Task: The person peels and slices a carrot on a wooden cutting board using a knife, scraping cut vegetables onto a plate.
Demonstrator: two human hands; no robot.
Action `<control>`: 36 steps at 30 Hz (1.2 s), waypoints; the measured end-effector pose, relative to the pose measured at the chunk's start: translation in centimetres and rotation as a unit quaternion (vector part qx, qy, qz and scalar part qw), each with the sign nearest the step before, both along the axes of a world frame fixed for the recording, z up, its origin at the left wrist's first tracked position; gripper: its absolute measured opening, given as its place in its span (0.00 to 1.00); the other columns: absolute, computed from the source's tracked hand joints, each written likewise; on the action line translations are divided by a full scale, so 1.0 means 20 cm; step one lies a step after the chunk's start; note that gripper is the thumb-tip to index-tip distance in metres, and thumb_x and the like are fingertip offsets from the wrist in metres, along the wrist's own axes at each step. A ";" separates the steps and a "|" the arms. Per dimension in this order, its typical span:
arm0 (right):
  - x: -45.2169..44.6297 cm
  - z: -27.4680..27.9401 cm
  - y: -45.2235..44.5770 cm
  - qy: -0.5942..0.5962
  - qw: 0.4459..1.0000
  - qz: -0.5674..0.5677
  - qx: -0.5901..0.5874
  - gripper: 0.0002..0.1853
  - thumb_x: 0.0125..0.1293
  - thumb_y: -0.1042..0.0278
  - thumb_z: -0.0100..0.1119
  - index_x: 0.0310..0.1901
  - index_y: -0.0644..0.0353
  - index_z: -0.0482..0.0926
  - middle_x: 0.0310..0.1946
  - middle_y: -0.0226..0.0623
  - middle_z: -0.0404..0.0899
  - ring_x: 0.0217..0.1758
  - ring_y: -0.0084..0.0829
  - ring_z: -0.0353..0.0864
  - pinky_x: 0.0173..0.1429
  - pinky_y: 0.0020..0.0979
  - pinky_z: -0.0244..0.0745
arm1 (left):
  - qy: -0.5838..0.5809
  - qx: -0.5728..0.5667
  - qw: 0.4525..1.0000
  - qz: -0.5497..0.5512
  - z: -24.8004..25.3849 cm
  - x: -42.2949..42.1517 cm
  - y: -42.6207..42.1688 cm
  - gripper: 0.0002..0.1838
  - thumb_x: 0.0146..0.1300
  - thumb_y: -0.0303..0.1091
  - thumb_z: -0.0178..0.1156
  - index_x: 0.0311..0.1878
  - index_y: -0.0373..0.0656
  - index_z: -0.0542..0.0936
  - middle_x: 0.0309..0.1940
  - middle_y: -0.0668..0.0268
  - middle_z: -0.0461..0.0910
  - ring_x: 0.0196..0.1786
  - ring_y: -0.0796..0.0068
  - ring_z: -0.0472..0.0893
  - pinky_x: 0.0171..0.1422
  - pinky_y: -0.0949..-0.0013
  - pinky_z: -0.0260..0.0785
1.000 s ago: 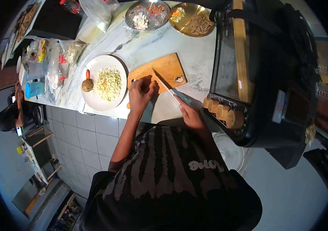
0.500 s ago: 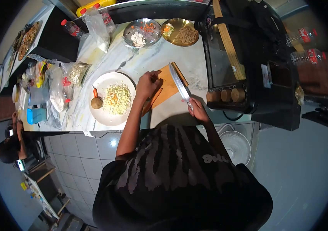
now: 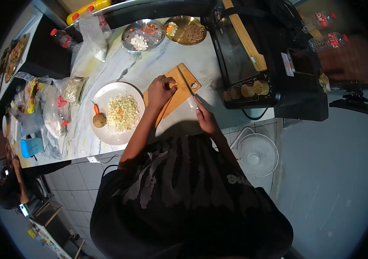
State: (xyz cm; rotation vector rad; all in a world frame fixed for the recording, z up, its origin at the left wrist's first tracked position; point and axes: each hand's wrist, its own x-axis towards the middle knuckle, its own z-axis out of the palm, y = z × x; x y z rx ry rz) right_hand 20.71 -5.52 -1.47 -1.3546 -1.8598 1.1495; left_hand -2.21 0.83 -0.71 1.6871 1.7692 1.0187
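Note:
My left hand [image 3: 161,93] rests on the wooden cutting board [image 3: 179,100], its fingers curled over something I cannot make out. My right hand [image 3: 205,118] is closed round the handle of a knife [image 3: 186,80], whose blade lies across the board's right part. Left of the board a white plate [image 3: 110,139] holds chopped pale vegetables [image 3: 123,113], a small carrot [image 3: 96,108] and a round brown vegetable [image 3: 99,120].
Behind the board stand a steel plate [image 3: 128,45] and a brass-coloured plate [image 3: 189,41] with cut food. A black oven [image 3: 244,56] is at right. Plastic bags [image 3: 52,112] and a blue container [image 3: 31,147] lie left. A seated person [image 3: 11,190] is far left.
The knife blade has come from beyond the board's right edge onto the board. Between the earlier frames the board turned and shifted; now it shows more fully. The whole view has shifted too.

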 end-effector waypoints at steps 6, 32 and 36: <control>-0.03 0.07 -0.05 0.014 0.997 -0.011 -0.072 0.25 0.78 0.69 0.43 0.74 0.50 0.65 0.34 0.38 0.74 0.34 0.27 0.73 0.46 0.27 0.70 | 0.020 0.027 0.999 -0.018 -0.03 -0.01 0.03 0.12 0.52 0.38 0.74 0.39 0.47 0.88 0.28 0.63 0.79 0.36 0.63 0.80 0.42 0.62 0.73; -0.11 0.08 -0.02 -0.090 0.995 -0.011 -0.043 0.26 0.78 0.68 0.40 0.76 0.42 0.61 0.65 0.55 0.74 0.60 0.47 0.80 0.64 0.38 0.71 | 0.011 0.002 1.000 -0.004 -0.05 -0.01 0.07 0.06 0.53 0.37 0.73 0.33 0.49 0.88 0.26 0.65 0.79 0.34 0.63 0.81 0.41 0.62 0.74; -0.19 0.20 0.06 -0.161 0.983 -0.021 -0.085 0.26 0.78 0.66 0.42 0.75 0.40 0.63 0.47 0.59 0.81 0.49 0.54 0.83 0.54 0.45 0.75 | 0.024 0.008 1.000 -0.004 -0.05 -0.01 0.07 0.06 0.54 0.37 0.72 0.34 0.49 0.87 0.27 0.66 0.78 0.34 0.63 0.81 0.39 0.61 0.74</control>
